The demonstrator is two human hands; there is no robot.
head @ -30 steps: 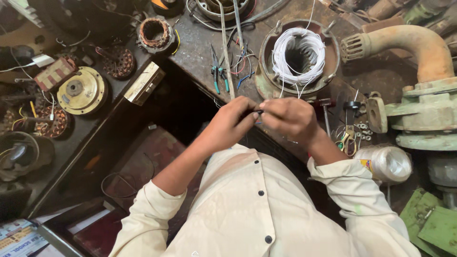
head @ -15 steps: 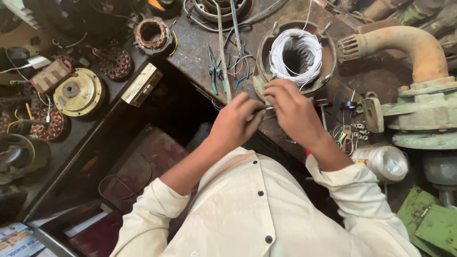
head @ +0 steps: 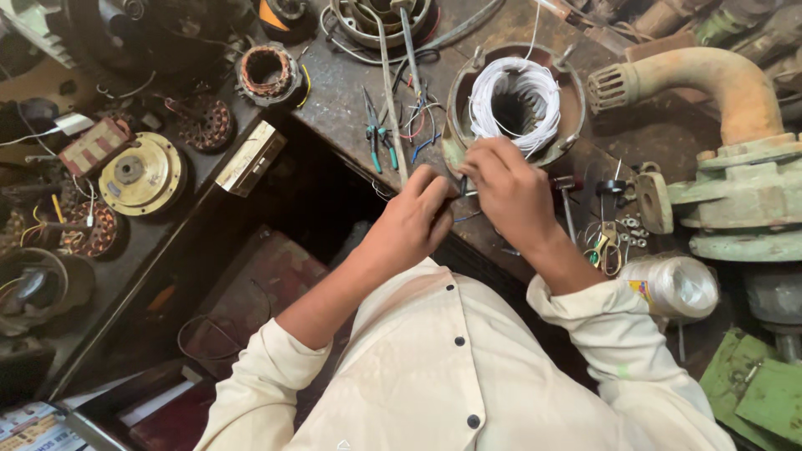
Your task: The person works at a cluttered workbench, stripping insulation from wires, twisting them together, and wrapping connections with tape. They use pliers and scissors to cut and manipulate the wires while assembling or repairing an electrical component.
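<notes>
A round motor stator (head: 464,92) with a white wire winding (head: 515,105) inside lies on the dark workbench (head: 342,92). My right hand (head: 510,194) is at its near rim, fingers closed on a thin wire lead. My left hand (head: 411,224) sits just left of it, fingers pinched around a small dark tool or wire end between the two hands; which it is I cannot tell. Both hands touch each other at the fingertips. Cream shirt sleeves cover my arms.
Green-handled pliers (head: 378,138) and loose coloured wires (head: 418,125) lie left of the stator. A rusty pump with curved pipe (head: 735,92) stands at right, a clear tape roll (head: 672,286) near it. Copper-wound rotors (head: 266,73) and a yellow disc (head: 140,174) sit at left.
Both hands have shifted up toward the stator's near rim and stayed pinched together; the camera view has moved slightly.
</notes>
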